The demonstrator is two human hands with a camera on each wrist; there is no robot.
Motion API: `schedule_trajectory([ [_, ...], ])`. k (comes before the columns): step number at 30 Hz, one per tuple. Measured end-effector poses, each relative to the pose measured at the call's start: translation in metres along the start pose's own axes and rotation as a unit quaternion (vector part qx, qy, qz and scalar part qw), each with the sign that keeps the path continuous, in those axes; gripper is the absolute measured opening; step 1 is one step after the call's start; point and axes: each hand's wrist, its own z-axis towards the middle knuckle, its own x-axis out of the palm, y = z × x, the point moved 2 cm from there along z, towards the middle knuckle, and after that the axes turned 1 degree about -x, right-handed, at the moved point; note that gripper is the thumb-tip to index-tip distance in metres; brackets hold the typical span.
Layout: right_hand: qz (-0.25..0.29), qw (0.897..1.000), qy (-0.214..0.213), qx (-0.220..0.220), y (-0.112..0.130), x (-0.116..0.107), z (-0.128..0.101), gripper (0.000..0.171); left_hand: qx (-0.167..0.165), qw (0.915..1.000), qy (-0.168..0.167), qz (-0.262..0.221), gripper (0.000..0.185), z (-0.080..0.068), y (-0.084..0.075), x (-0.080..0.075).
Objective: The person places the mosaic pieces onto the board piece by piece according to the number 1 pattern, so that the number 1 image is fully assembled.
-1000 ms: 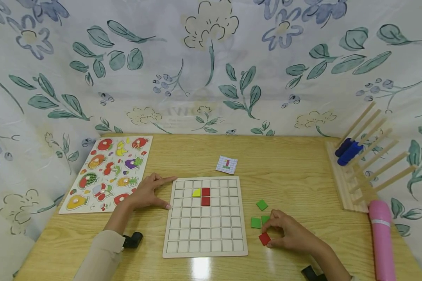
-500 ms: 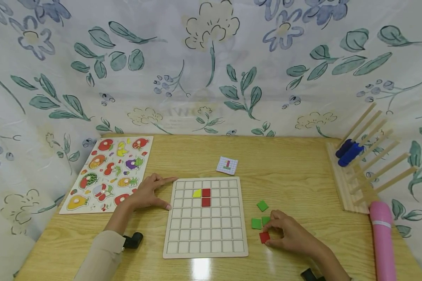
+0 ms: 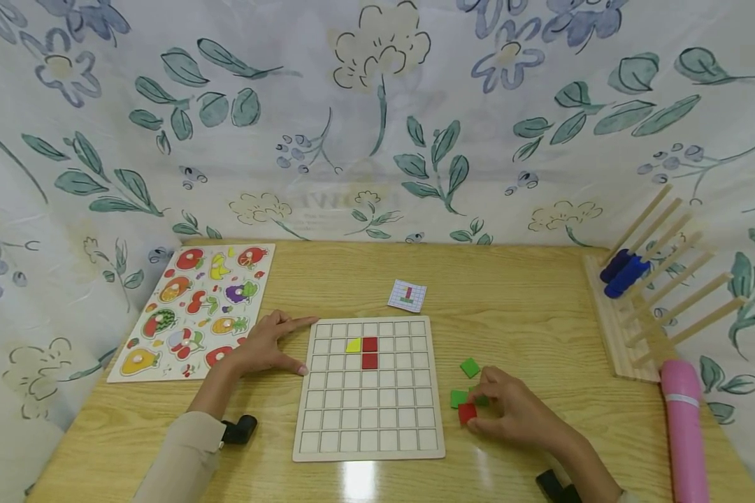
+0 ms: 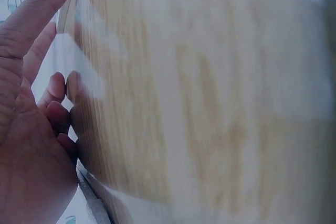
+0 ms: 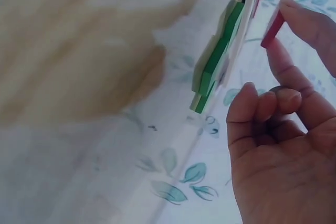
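Right of grid board (image 3: 369, 399): red tile (image 3: 466, 415), now lifted off bench (image 3: 509, 293), pinched in your right hand's (image 3: 514, 409) fingers, unplaced. Your left hand (image 3: 269, 345): fingers spread, touching board edge.

In the head view, the right fingers (image 3: 493, 381) partly hide one green tile (image 3: 483, 402).
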Motion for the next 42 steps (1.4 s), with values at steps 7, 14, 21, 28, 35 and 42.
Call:
schedule_trajectory([
  [7, 0.002, 1.0, -0.012, -0.009, 0.007, -0.002, 0.009, 0.018, 0.012, 0.9999, -0.006, -0.002, 0.093, 0.0, -0.001, -0.001],
  [14, 0.006, 1.0, -0.014, -0.02, 0.015, -0.001, 0.02, 0.017, 0.003, 1.0, -0.004, 0.006, 0.093, 0.0, -0.001, 0.0],
  [21, 0.014, 1.0, -0.002, -0.011, 0.016, 0.003, 0.03, 0.017, 0.005, 1.0, -0.003, 0.001, 0.093, -0.001, -0.001, -0.001],
  [28, 0.027, 1.0, 0.001, -0.01, 0.018, 0.006, 0.038, 0.017, 0.0, 1.0, -0.004, 0.001, 0.093, -0.001, -0.001, 0.0],
  [35, 0.034, 0.999, 0.006, -0.004, 0.021, 0.009, 0.045, 0.019, -0.005, 1.0, -0.004, -0.002, 0.093, -0.001, -0.001, -0.001],
  [42, 0.025, 1.0, 0.01, -0.005, 0.023, 0.014, 0.052, 0.019, -0.002, 1.0, -0.006, -0.004, 0.093, -0.001, -0.001, -0.001],
])
